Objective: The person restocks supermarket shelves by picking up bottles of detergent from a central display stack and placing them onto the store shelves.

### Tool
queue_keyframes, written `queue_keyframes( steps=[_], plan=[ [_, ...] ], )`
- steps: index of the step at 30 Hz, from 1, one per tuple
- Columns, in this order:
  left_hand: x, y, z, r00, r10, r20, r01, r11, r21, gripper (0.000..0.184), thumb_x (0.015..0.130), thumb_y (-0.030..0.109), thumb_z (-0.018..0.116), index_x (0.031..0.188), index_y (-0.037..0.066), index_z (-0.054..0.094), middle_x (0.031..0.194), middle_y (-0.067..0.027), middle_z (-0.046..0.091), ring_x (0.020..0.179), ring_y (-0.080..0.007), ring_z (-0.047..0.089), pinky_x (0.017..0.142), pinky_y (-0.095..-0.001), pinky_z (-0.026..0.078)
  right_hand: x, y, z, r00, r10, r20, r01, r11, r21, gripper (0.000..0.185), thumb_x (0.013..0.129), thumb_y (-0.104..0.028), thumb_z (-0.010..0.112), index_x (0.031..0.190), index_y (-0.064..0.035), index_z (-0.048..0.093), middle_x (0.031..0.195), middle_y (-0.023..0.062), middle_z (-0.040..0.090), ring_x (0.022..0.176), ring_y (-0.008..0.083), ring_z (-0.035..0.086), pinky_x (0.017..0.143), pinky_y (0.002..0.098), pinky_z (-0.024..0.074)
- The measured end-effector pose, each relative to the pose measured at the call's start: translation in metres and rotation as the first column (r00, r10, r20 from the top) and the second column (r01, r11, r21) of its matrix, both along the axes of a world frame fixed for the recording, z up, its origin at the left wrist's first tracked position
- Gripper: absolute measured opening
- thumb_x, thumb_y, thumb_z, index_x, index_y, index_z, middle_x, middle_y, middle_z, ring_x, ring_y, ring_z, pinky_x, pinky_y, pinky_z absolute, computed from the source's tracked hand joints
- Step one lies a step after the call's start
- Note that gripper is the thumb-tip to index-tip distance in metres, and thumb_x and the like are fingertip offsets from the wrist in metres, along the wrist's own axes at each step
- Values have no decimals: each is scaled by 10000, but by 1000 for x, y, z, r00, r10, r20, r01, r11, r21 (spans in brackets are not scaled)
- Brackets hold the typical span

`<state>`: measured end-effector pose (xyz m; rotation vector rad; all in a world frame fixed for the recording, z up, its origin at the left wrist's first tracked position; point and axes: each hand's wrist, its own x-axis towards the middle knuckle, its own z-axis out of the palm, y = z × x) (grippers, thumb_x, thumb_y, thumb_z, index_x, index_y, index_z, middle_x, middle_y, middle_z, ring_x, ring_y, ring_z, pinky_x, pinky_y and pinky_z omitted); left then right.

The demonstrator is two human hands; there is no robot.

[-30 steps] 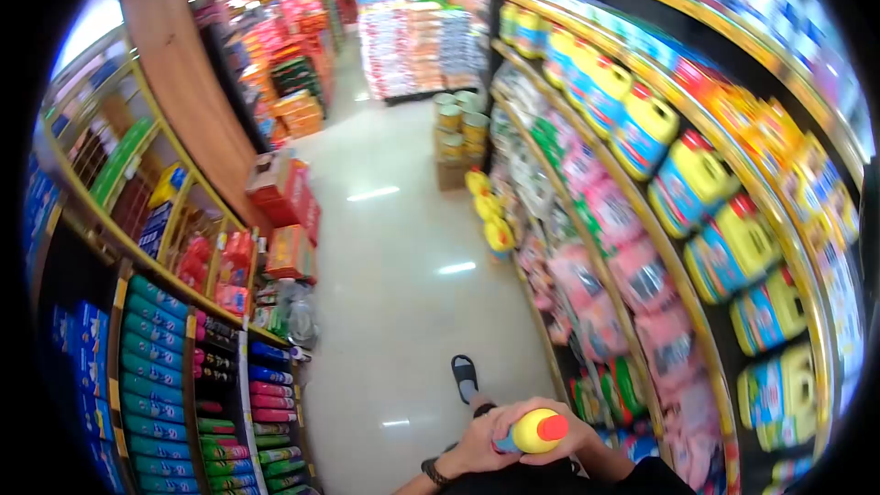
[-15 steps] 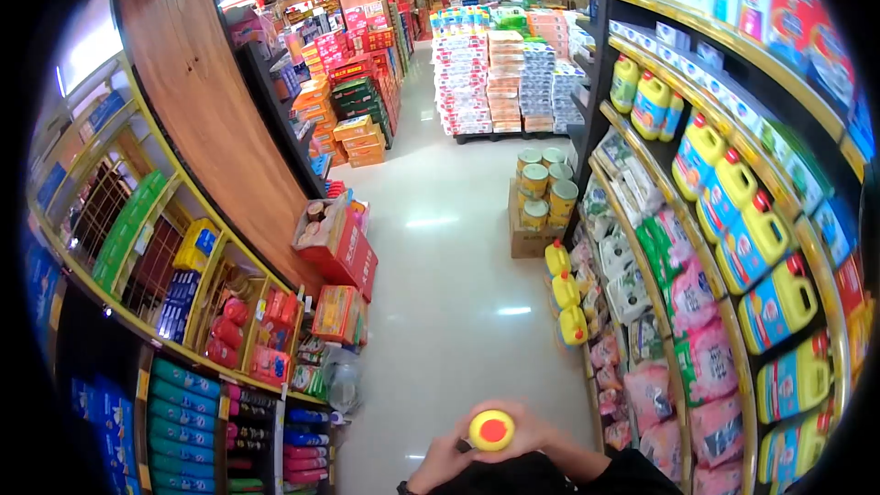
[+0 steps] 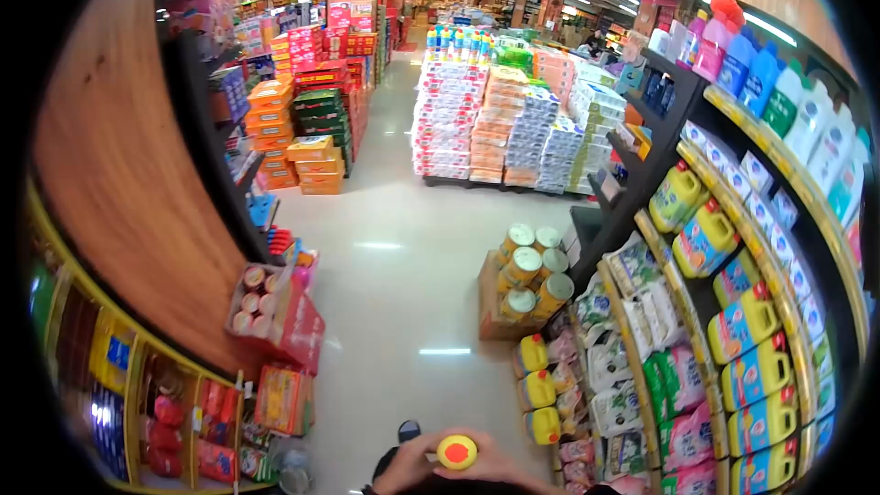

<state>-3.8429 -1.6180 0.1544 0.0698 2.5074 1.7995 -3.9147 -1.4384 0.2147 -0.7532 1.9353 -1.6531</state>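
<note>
At the bottom of the head view, my left hand (image 3: 411, 461) and my right hand (image 3: 492, 460) are closed round one round yellow object with a red centre (image 3: 456, 451). It is seen from straight above, like the top of a container; its sides are hidden by my fingers. Both hands hold it in front of my body, over the floor. A dark shoe (image 3: 409, 430) shows just beyond my left hand.
A pale tiled floor (image 3: 385, 302) runs between shelves. To the right, a box of tins (image 3: 521, 266) and yellow jugs (image 3: 536, 390) stand below shelves of detergent. At left is an open red carton of jars (image 3: 291, 321). Stacked tissue packs (image 3: 449, 119) stand ahead.
The view has moved forward along the aisle and turned slightly right. The tins and tissue stacks look nearer, and a shoe has come into view. Both hands still hold the yellow object.
</note>
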Motion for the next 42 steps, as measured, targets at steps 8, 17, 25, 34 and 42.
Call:
queue_keyframes(
  steps=[8, 17, 25, 34, 42],
  plan=[
    [-266, -104, 58, 877, -476, 68, 475, 837, -271, 751, 895, 351, 729, 1534, 178, 374, 1156, -179, 686, 1059, -378, 666, 896, -422, 528, -208, -81, -2, 952, -305, 32, 305, 931, -199, 539, 760, -208, 912, 1197, -69, 629, 1103, 37, 668, 1020, 140, 631, 922, 319, 525],
    [-506, -173, 1, 913, -309, 265, 357, 921, -155, 454, 877, 270, 765, 1218, 7, 621, 1128, -223, 705, 1058, -358, 690, 906, -413, 534, -473, -156, -29, 943, -219, 252, 255, 960, -119, 581, 748, -222, 917, 1235, -72, 638, 1104, 28, 673, 1055, 134, 626, 980, 322, 507],
    [-724, -234, 12, 980, -58, 191, 91, 982, -167, 421, 835, 179, 801, 1187, 4, 649, 1130, -194, 711, 1086, -318, 695, 909, -388, 542, -720, -222, 12, 993, -45, 111, 69, 972, -225, 573, 783, -208, 896, 1251, -60, 600, 1114, 52, 652, 1046, 149, 615, 968, 317, 502],
    [-1017, -308, -10, 994, -110, -15, 111, 993, 46, 535, 825, 162, 794, 1303, 71, 573, 1191, -176, 666, 1025, -369, 675, 853, -400, 551, -1001, -310, -9, 979, -204, -27, 195, 963, -187, 594, 703, -120, 931, 1193, -63, 600, 1156, 69, 583, 1081, 191, 582, 956, 343, 481],
    [-1231, -365, 40, 966, -110, -234, 87, 991, -106, 558, 806, 112, 755, 1320, 31, 554, 1268, -179, 639, 1137, -377, 635, 930, -428, 538, -1214, -373, 22, 972, -227, -56, 210, 952, -224, 604, 692, -102, 930, 1198, -72, 602, 1165, 83, 591, 1100, 210, 586, 959, 345, 477]
  ],
)
